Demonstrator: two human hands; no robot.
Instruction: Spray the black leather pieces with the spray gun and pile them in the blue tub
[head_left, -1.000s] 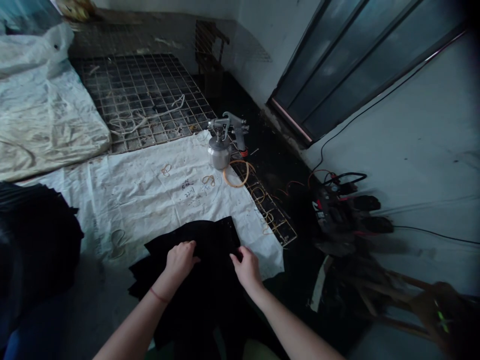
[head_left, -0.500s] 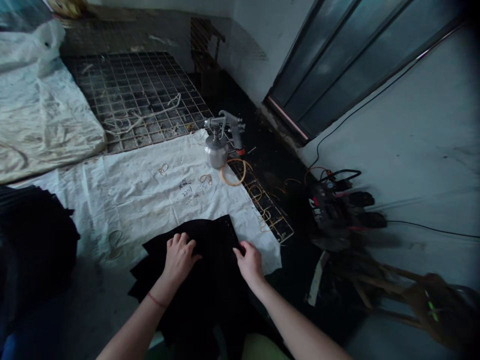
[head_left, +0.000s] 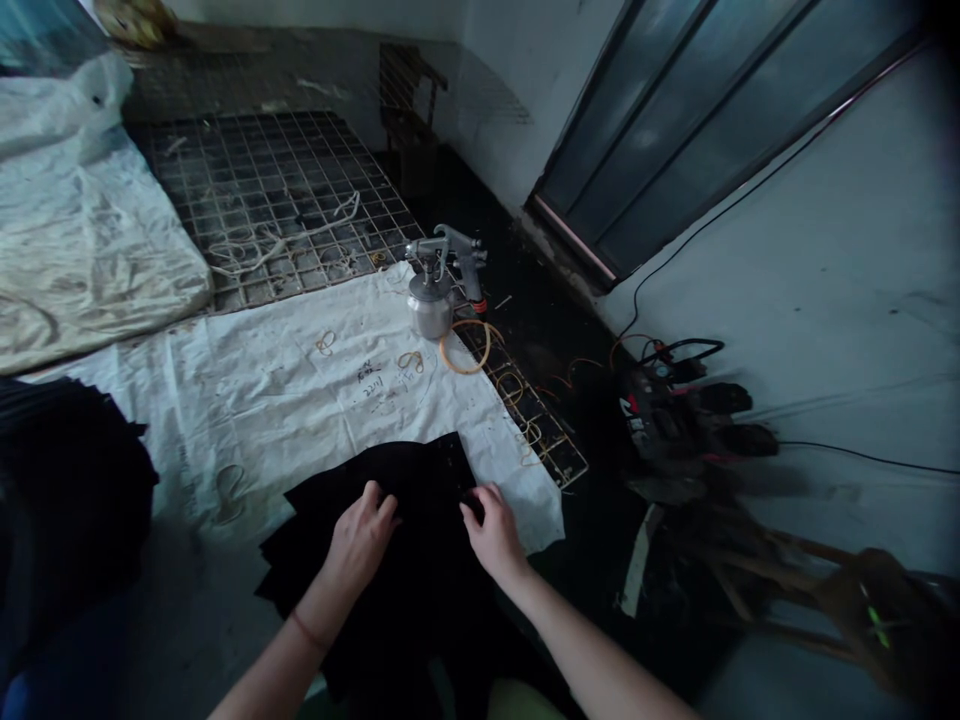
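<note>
A pile of black cloth pieces lies on a stained white sheet in front of me. My left hand rests on top of the black cloth, its fingers lying fairly flat and slightly apart. My right hand sits at the cloth's right edge with its fingers curled and pinching the edge of the top piece.
A metal spray gun stands at the sheet's far edge, with rubber bands around it. A wire grid lies beyond. A second dark cloth heap is at left, and cables with tools at right.
My left hand has slid slightly back and to the right across the cloth, its fingers flattening. My right hand stays at the cloth's right edge. The view shifted a little.
</note>
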